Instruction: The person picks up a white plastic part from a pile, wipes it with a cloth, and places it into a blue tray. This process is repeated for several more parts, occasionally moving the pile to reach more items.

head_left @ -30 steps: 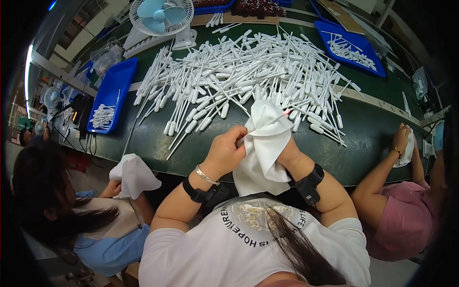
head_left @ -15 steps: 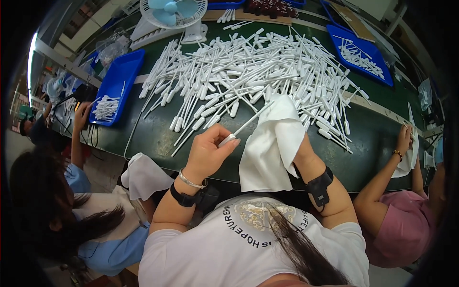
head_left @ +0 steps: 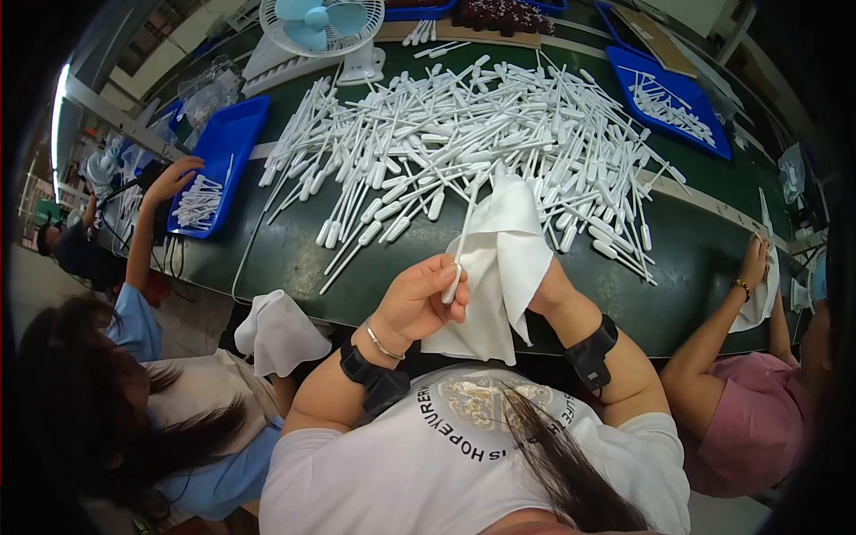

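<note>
Left grip [head_left: 426, 292] pinching smooth bulb-ended white stick [head_left: 453, 283], right grip [head_left: 550, 287] partly under soft folded cloth [head_left: 515, 254], its closure hidden

Beyond the left hand [head_left: 428, 296], the green table [head_left: 285, 267] bears bulb-ended white sticks [head_left: 455, 135] (many crossing); farther left, a blue tray [head_left: 225, 134].

Tube light [head_left: 59, 125]: blown-out wht, far L.
Dropper pile [head_left: 499, 125]: bright, mostly sharp.
Surface [head_left: 294, 263]: dull sheen nr front edge.
Pic rim: blk, fisheye-bent.
</note>
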The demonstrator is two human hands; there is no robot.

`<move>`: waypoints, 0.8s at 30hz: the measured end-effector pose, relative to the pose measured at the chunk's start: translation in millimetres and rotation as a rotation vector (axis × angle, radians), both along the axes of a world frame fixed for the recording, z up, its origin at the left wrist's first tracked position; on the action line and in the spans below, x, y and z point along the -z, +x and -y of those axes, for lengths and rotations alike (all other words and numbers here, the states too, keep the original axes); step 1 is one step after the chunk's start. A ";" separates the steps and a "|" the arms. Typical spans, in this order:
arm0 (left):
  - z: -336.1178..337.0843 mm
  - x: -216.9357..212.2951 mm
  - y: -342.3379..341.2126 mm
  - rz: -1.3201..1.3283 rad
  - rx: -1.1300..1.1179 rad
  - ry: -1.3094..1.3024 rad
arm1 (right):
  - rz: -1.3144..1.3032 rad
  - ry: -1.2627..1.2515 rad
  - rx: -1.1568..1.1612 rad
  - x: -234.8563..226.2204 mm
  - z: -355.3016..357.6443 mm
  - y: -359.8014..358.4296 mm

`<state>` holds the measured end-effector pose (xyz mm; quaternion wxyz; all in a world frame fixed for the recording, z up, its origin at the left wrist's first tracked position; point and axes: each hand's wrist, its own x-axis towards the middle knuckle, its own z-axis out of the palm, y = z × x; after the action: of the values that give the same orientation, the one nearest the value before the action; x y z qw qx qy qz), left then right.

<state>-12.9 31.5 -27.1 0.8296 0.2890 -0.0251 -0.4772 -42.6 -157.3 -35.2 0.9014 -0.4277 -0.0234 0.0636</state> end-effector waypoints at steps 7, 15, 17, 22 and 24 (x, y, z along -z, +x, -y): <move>-3.2 11.0 12.9 0.020 -0.091 -0.032 | -0.040 0.296 -0.236 -2.7 5.9 -6.8; -0.1 -7.3 21.0 0.557 -0.197 0.375 | 0.047 -0.068 -0.023 -0.7 2.2 -7.2; 7.4 -18.3 6.7 0.523 0.120 0.358 | -0.030 -0.059 -0.010 5.2 5.9 -9.8; 23.5 -19.0 -5.4 0.654 -0.075 0.443 | -0.054 -0.082 0.035 10.8 2.0 -8.2; 24.9 -15.9 -0.5 0.494 -0.207 0.446 | 0.011 -0.101 0.063 11.3 -0.2 -7.0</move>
<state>-13.4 6.5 -11.2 0.7590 0.5709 -0.0908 -0.2997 -49.6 -157.1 -46.5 0.8800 -0.4736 -0.0117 0.0337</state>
